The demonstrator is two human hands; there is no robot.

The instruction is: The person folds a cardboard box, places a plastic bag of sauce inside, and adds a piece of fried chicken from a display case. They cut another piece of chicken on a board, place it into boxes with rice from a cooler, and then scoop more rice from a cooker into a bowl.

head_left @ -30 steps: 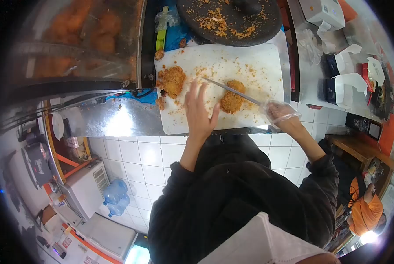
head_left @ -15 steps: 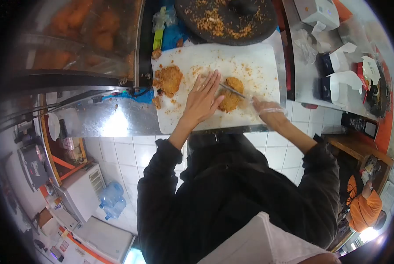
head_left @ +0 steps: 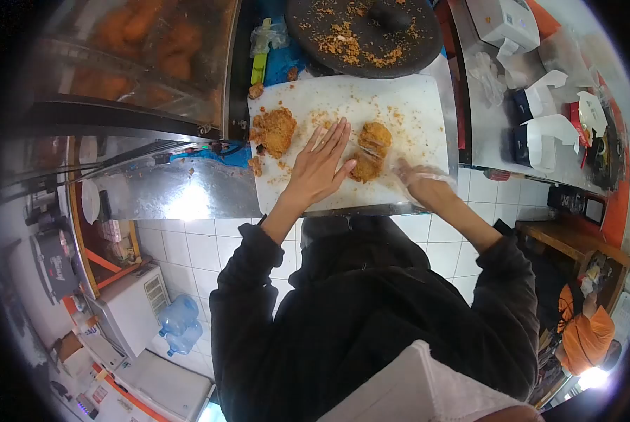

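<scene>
A white cutting board [head_left: 329,102] scattered with crumbs lies on the metal counter. My left hand [head_left: 318,169] rests on it with fingers stretched out, beside a breaded fried piece [head_left: 372,165] that shows a cut across its middle. To the right of that piece, my right hand [head_left: 424,184], in a clear plastic glove, has its fingers curled, apparently round a knife; the blade is blurred and hard to make out over the cut. Another fried piece [head_left: 274,132] lies at the board's left side, with small bits near it.
A dark stone mortar [head_left: 343,53] with crumbs stands behind the board. Glass case [head_left: 139,49] at left; open boxes [head_left: 550,141] and a printer [head_left: 508,24] at right. A person in orange [head_left: 586,337] is at lower right.
The cut across the fried piece now shows as a gap, and the blade is no longer clearly seen. My right hand has moved slightly left and down.
</scene>
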